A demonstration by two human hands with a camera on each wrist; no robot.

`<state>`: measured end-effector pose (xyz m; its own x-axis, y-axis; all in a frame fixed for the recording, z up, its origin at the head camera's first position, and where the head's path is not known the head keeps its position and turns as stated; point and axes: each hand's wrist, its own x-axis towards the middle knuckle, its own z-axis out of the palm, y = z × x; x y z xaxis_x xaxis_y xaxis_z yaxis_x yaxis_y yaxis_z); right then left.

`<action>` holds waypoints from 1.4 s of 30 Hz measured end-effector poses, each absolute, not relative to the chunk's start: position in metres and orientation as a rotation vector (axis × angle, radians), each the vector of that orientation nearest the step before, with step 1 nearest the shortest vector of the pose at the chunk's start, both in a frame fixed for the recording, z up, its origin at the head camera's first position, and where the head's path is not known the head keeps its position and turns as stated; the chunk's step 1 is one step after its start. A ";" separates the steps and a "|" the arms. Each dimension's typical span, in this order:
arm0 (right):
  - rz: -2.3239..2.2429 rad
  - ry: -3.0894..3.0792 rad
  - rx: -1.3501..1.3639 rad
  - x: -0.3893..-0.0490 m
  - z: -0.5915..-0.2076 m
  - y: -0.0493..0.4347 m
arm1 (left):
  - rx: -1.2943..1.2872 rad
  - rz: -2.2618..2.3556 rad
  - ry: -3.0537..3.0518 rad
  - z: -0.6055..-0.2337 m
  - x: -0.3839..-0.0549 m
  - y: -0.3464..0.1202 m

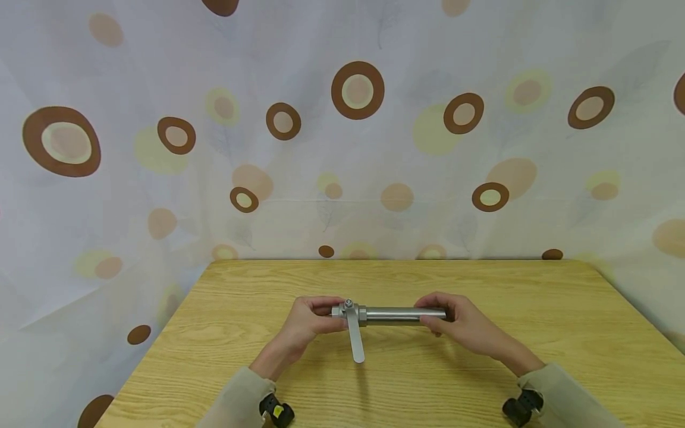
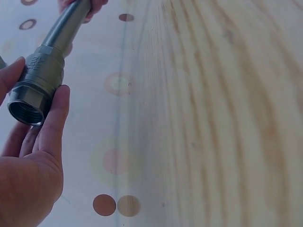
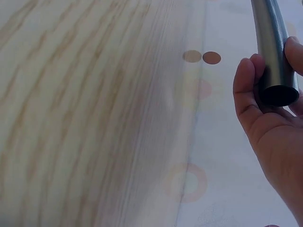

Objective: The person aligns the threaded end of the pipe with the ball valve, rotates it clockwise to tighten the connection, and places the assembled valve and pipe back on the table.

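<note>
A steel ball valve (image 1: 353, 315) with a flat lever handle (image 1: 355, 345) is joined to a straight metal pipe (image 1: 398, 315). Together they lie level across the middle, held above the table. My left hand (image 1: 307, 327) grips the valve body at its left end, thumb on the near side and fingers behind. In the left wrist view the valve's open threaded end (image 2: 27, 111) faces the camera. At the other end my right hand (image 1: 465, 327) holds the pipe between thumb and fingers. Its plain open end (image 3: 280, 96) shows in the right wrist view. The lever points toward me.
The wood-grain table (image 1: 241, 351) spreads under both hands. Behind it and along its sides hangs a pale curtain (image 1: 396, 142) printed with brown and beige circles. A dark strapped device (image 1: 277, 410) sits on each wrist.
</note>
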<state>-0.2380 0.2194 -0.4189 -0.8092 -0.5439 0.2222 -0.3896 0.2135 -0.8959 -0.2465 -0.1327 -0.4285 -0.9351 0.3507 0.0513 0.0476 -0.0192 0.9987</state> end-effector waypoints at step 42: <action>-1.389 2.449 -0.752 -0.254 -0.439 0.214 | 0.757 1.310 2.584 -0.431 -0.256 -0.131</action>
